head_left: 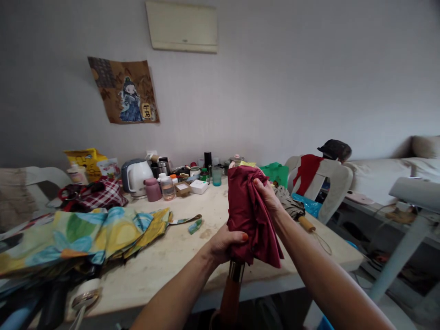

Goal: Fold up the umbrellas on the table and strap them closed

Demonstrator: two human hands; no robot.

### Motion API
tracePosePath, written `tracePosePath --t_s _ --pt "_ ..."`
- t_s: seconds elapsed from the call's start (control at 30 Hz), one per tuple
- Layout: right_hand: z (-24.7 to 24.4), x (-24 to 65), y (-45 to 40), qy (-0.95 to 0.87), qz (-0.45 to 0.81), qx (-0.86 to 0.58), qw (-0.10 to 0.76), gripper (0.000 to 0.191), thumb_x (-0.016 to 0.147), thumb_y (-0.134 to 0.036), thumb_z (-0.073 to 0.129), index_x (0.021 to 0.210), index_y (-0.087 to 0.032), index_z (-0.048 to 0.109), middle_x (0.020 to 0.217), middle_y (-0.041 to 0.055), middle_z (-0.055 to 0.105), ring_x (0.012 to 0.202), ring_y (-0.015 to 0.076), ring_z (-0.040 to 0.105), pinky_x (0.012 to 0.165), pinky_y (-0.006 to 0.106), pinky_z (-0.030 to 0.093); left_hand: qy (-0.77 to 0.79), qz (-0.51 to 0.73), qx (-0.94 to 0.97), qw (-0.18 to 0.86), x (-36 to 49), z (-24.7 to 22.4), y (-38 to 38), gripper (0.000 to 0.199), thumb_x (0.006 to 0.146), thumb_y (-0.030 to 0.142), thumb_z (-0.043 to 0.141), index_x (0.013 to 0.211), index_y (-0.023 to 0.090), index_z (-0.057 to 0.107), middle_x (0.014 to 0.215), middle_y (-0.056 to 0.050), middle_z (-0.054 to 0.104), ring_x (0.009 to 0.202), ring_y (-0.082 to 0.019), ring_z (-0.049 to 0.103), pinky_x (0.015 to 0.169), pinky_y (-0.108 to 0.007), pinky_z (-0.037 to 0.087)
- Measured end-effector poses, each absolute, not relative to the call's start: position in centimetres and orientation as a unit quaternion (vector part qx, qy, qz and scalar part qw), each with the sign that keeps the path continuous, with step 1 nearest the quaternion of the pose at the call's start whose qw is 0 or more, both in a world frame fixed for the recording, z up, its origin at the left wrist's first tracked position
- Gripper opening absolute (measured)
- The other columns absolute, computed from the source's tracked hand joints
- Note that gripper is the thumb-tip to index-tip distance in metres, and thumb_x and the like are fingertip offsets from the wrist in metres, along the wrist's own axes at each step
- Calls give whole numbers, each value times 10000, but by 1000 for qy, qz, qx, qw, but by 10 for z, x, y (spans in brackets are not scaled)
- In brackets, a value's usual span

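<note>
A folded dark red umbrella (243, 206) is held upright over the table's near edge, its brown handle (230, 298) pointing down toward me. My left hand (225, 241) grips the lower left of the red cloth, thumb across the front, just above the metal collar. Higher up on the right side, my right hand (267, 196) pinches the cloth's folds, with its thumb near the top. Loose red folds hang below my right hand. The fingers behind the cloth are hidden.
A flowered umbrella (92, 233) lies at the left of the table (137, 284). Behind stand a kettle (138, 176), a pink jar (152, 189) and several bottles. At right are a grey umbrella (288, 201), a green bag (277, 174) and a white chair (338, 181).
</note>
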State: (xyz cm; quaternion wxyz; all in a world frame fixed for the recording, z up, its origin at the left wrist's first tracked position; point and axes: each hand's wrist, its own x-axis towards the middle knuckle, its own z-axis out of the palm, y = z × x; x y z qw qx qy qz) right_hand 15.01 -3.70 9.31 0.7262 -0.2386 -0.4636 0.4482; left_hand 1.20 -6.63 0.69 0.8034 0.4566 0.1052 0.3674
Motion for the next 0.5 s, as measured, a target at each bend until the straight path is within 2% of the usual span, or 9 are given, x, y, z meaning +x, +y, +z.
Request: tracePosePath --t_s 0.07,0.13,0.23,0.37,0.5 --pt "86 150 -33 -474 420 -252 732 849 488 -575 856 1218 -254 565 1213 69 681 1167 310 617 1026 443 493 135 388 455 790 12 11 -67 674 506 256 880 1127 97 670 918 -112 743 728 -179 683 688 -268 547" --pt "78 150 -31 -479 404 -271 731 839 508 -595 843 1218 -247 560 1234 84 670 1180 310 607 1022 442 495 183 404 454 773 12 15 -68 614 500 258 880 1060 92 690 914 -109 742 727 -172 676 692 -264 538" --pt "70 151 -30 -478 394 -295 727 764 537 -520 858 1180 -237 561 1244 91 663 1185 296 602 1033 442 483 266 424 494 711 17 17 -70 490 506 253 867 937 90 699 872 -96 736 702 -167 655 676 -269 527" --pt "74 148 -30 -471 380 -302 736 712 512 -400 886 1120 -225 559 1166 71 684 1083 262 643 986 429 510 341 434 590 589 27 18 -73 374 568 224 819 899 115 683 800 -73 724 667 -180 645 634 -289 525" --pt "84 147 -31 -443 357 -302 765 662 486 -335 881 1061 -208 579 1092 52 704 1010 234 659 951 397 525 340 404 601 600 29 26 -75 347 597 262 806 876 119 659 734 -68 703 609 -185 634 596 -304 521"
